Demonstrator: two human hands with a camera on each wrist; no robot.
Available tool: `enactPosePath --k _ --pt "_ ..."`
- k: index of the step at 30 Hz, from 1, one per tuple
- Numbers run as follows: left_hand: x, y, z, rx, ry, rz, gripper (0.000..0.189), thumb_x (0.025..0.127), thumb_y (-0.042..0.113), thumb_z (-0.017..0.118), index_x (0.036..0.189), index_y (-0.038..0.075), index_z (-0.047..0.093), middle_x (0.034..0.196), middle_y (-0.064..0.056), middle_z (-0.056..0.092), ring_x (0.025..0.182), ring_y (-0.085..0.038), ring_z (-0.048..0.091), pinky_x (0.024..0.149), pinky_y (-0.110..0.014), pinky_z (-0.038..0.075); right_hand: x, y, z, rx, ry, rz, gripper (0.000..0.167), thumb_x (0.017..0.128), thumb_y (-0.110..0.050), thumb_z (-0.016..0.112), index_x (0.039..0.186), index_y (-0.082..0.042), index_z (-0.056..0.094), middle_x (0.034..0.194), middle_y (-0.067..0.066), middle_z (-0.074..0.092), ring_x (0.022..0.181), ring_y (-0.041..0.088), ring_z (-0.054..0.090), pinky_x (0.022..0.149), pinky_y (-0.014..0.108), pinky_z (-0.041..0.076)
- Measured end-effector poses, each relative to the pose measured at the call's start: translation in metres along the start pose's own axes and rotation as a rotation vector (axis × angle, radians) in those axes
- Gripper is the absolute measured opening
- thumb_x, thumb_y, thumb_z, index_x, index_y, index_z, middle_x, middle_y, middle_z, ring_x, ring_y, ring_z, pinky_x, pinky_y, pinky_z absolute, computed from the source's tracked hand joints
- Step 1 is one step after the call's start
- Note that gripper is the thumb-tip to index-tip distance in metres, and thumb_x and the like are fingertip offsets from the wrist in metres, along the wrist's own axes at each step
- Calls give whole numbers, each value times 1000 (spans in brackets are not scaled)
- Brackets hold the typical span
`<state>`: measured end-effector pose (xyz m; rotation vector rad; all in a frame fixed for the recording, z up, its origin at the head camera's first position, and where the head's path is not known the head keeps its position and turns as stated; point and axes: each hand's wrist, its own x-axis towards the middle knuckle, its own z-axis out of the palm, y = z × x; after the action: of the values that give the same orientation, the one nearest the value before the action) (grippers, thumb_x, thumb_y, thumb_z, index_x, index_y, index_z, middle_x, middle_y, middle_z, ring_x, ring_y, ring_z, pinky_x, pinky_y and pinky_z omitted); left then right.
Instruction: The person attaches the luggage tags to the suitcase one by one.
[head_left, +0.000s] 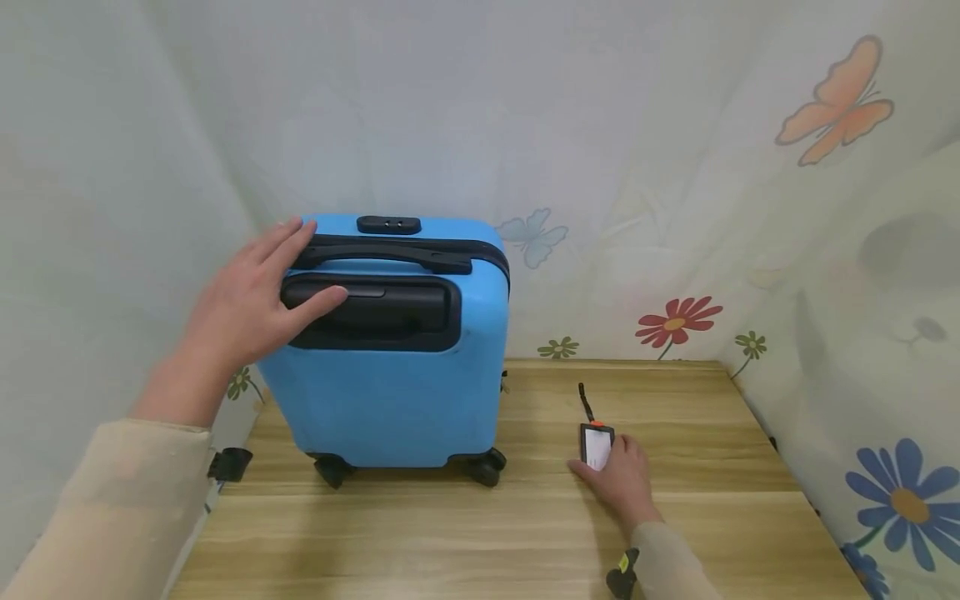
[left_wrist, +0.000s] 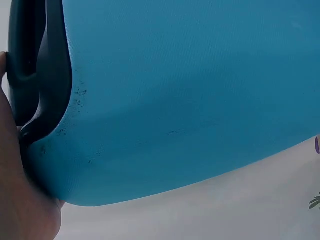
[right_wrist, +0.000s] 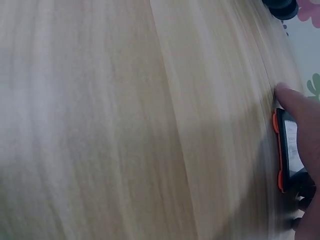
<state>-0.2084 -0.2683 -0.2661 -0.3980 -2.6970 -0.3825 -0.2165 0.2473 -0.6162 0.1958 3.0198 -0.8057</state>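
Note:
A blue hard-shell suitcase [head_left: 397, 400] stands upright on its black wheels, its left upper corner partly covered by my left hand [head_left: 251, 304]. That hand rests there with extended fingers near the black top handle [head_left: 390, 252] and the thumb over the dark recessed panel [head_left: 420, 312]. To the suitcase's right, a black-framed luggage tag [head_left: 596, 446] with a white card and orange trim lies on the wood surface. My right hand [head_left: 626, 483] reaches over it, the thumb stretched past its left edge and the fingers at its right edge. The right wrist view partly hides those fingertips.
The wood-grain tabletop [head_left: 420, 542] extends in front of the suitcase and to its right. A pale cloth [head_left: 420, 100] printed with flowers and butterflies hangs behind and at both sides. The tag's black strap [head_left: 585, 402] points toward the back.

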Motion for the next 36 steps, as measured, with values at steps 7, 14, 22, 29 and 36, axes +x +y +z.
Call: enactPosePath --k 7,14,22,29,36 --pt "-5 0 2 -18 -4 -24 91 101 71 56 173 25 23 179 -6 20 160 -44 26 120 -74 27 5 -6 -2 -35 0 -36 99 91 -53 80 146 20 43 153 40 39 137 54 44 115 66 39" --pt "-8 -2 4 -5 29 -31 88 101 70 56 171 23 30 176 -9 28 155 -46 34 117 -74 32 7 -11 -10 -64 -24 -95 82 92 -44 82 139 16 54 138 34 49 120 44 51 98 58 49" --pt "-6 -3 7 21 63 -3 87 100 70 57 169 23 35 173 -10 34 153 -43 38 116 -71 36 8 -10 -21 -92 -63 -182 70 86 -32 84 132 15 61 120 25 57 97 31 53 82 47 52" --pt "-6 -3 8 39 67 -9 87 100 72 57 169 22 35 173 -12 34 153 -43 39 113 -71 40 8 -7 -27 -44 -76 -206 71 79 -24 87 132 15 61 120 25 57 95 29 55 78 43 54" --pt "-6 -1 10 57 72 17 88 100 72 57 170 24 33 173 -11 34 154 -40 39 113 -69 42 1 -2 -21 13 -10 -208 68 76 -22 87 130 13 64 117 23 58 95 28 55 78 39 52"
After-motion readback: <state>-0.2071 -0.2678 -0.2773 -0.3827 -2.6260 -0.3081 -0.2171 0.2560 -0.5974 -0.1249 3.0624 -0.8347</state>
